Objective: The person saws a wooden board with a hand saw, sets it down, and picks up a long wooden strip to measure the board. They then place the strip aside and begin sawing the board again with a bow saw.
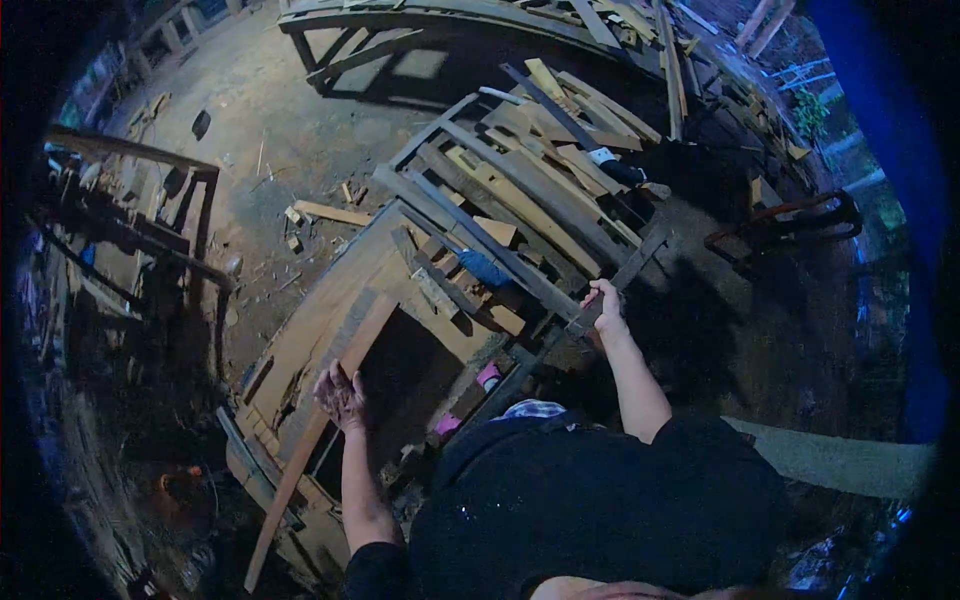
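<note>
My left hand [342, 400] lies on a long wooden board [290, 490], its fingers loosely spread over the board's upper face. The board slants across a worn wooden workbench [300, 345], beside a dark rectangular opening. Over to the right, my right hand [606, 305] is closed round a bar [640, 262] at the near corner of a slatted wooden frame. Its fingertips are partly hidden. Between the hands are short wood offcuts [507, 318] and a blue crumpled item [482, 267].
Loose timber strips [530, 200] lie across the frame. A long table [440, 18] with more planks stands at the back. At the left is another wooden stand [150, 215] with clutter. Scraps lie on the dirt floor [250, 150], and a dark metal-looking frame [785, 225] is at right.
</note>
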`<state>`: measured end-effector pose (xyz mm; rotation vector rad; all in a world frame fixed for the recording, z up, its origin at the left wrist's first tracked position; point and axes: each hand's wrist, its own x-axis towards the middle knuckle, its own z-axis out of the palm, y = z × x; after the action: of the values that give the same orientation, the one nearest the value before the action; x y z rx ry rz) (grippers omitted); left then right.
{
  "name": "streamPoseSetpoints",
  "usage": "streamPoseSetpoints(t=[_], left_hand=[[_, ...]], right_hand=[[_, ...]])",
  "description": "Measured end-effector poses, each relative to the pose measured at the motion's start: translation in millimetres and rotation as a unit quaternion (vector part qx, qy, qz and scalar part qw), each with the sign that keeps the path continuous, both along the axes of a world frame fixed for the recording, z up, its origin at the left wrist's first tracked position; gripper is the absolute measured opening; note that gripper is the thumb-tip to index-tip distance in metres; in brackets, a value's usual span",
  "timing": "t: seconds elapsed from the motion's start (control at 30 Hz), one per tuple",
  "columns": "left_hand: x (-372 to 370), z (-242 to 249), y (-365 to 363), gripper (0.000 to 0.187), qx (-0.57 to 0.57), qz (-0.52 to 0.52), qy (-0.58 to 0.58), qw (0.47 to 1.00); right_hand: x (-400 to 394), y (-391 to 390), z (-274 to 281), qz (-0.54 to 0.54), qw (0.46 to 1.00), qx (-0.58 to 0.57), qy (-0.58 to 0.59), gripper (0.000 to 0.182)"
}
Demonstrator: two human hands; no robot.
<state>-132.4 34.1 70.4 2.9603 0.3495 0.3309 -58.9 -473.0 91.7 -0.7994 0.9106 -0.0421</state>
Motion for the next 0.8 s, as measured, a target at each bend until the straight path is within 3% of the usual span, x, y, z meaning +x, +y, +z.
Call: streamPoseSetpoints(t=[0.1,0.17,0.2,0.27,0.3,0.33,0.4,0.43,0.47,0.53,0.6,0.67,0.7,0.77,0.8], left_hand=[[1,-2,2,0.047,0.010,-0.016,-0.026,0.999],[2,-5,4,0.047,0.010,-0.011,-0.022,1.000],[2,-6,5,0.047,0.007,-0.012,-0.018,1.000],[1,-2,3,0.048,0.009,-0.003,-0.025,1.000],[1,0,2,0.049,0.013,-0.002,-0.028,1.000],[0,-1,2,0.049,0.016,0.000,-0.032,0.999],[0,-6,4,0.050,0.008,0.011,-0.032,0.999],[-1,-4,4,0.051,-0.004,0.003,-0.033,0.999],[0,-2,4,0.051,-0.016,-0.005,-0.035,0.999],[0,2,2,0.050,-0.019,0.017,-0.023,0.999],[-1,2,3,0.049,-0.023,0.012,-0.025,0.999],[-1,3,1,0.048,-0.036,0.022,-0.035,0.998],[-1,0,3,0.049,-0.032,0.019,-0.033,0.999],[-1,-2,5,0.049,-0.042,0.015,-0.044,0.998],[-1,-2,4,0.049,-0.042,0.027,-0.042,0.998]], right_hand=[[-1,9,-13,-0.022,0.999,-0.048,-0.012,0.018],[-3,10,-20,-0.020,0.983,-0.181,-0.013,0.019],[-4,9,-23,-0.012,0.983,-0.182,-0.013,0.019],[-2,-10,-50,0.027,0.927,-0.367,0.078,0.028],[2,-30,-90,0.018,0.872,-0.466,0.148,0.046],[4,-26,-81,0.027,0.870,-0.471,0.144,0.046],[6,-15,-56,0.051,0.809,-0.539,0.230,0.066],[4,-23,-53,0.090,0.844,-0.502,0.166,0.081],[3,-24,-47,0.100,0.840,-0.508,0.162,0.081],[2,-31,-40,0.199,0.895,-0.352,0.185,0.113],[3,-35,-47,0.218,0.882,-0.373,0.190,0.112],[1,-26,-40,0.127,0.869,-0.459,0.130,0.085],[1,-23,-37,0.135,0.867,-0.462,0.128,0.085],[1,4,-6,0.069,0.811,-0.524,0.250,0.077],[0,2,-7,0.079,0.810,-0.527,0.246,0.077]])
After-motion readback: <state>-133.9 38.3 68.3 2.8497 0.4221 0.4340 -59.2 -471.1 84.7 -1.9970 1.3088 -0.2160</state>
